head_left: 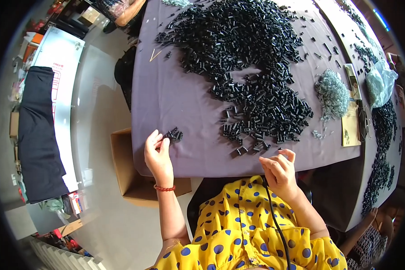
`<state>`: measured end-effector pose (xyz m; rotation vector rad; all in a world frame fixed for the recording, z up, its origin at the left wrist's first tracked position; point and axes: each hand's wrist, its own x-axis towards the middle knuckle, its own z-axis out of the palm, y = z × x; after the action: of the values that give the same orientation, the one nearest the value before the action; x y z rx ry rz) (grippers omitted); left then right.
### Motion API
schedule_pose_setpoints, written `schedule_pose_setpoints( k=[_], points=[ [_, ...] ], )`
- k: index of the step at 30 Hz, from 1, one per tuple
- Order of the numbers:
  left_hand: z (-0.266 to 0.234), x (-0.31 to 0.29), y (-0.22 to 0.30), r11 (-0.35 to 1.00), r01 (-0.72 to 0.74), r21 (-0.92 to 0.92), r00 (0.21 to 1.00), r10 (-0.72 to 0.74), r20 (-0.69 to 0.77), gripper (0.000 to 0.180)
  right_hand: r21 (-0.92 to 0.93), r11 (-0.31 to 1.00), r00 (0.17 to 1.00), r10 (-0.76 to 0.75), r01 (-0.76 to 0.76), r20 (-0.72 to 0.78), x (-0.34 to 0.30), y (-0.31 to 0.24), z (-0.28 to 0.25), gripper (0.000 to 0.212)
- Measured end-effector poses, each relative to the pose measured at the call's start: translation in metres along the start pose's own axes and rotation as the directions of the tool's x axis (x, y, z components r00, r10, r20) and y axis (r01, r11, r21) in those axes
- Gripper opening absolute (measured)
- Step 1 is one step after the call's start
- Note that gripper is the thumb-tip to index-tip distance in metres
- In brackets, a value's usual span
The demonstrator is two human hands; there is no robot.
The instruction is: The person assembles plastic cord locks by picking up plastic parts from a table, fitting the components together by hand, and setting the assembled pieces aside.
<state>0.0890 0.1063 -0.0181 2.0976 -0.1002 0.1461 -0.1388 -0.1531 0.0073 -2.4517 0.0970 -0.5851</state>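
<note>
My left hand (pixel 157 153) is over the table's near left edge, fingers curled and thumb bent in. Right beside its fingertips lies a small cluster of short black plastic tube-like pieces (pixel 173 134). Whether a piece sits between those fingers is hidden. At the near edge of a large heap of the same black pieces (pixel 274 90), my right hand (pixel 280 173) is held with thumb and fingers drawn together. Anything in that pinch is too small to make out. A few loose pieces (pixel 240 150) lie between the two hands, closer to the right one.
A mound of small silvery metal parts (pixel 332 95) lies right of the heap, beside a yellow card (pixel 350 130) and a clear plastic bag (pixel 381 83). Below the table's left edge stands an open cardboard box (pixel 123 164). Other people sit or stand around the tables.
</note>
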Motion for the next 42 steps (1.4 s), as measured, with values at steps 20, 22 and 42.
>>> schedule_pose_setpoints(
  k=[20,22,42],
  points=[
    [0.086,-0.089,0.086,0.677,-0.730,0.095,0.600,0.568,0.564,0.019,-0.026,0.997,0.997,0.079,-0.079,-0.013,-0.014,0.005,-0.004,0.031],
    [0.087,-0.087,0.086,0.670,-0.736,0.097,0.590,0.564,0.577,0.019,-0.017,0.997,0.997,0.073,-0.073,-0.017,-0.012,0.003,-0.002,0.030],
    [0.079,-0.098,0.096,0.893,-0.403,-0.199,0.703,0.441,0.557,0.038,-0.276,0.728,0.691,0.359,-0.628,-0.627,-0.036,0.078,-0.043,0.021]
  ],
)
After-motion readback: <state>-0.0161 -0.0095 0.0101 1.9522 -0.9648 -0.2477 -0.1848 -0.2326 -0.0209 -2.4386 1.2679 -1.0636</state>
